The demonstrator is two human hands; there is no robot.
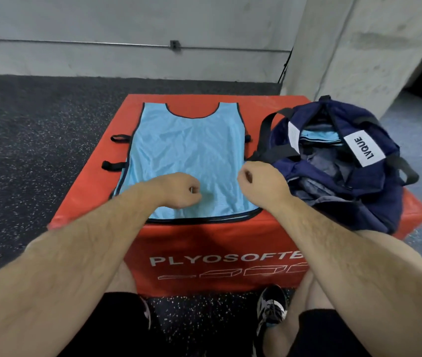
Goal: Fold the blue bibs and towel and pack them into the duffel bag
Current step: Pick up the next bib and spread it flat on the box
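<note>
The blue bib (186, 150) lies flat on the red plyo box (204, 243). Its long way points away from the person, neck hole far, bottom edge near. The left hand (181, 190) is over the bib's near middle and the right hand (259, 182) is at its right edge. Both are curled, but I cannot tell if they pinch cloth. The open duffel bag (374, 202) sits just beside the right hand.

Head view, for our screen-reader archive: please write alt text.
A light blue bib lies flat on a red box, the left hand and right hand curled over its near end. An open navy duffel bag sits on the box at right, blue fabric inside.
</note>
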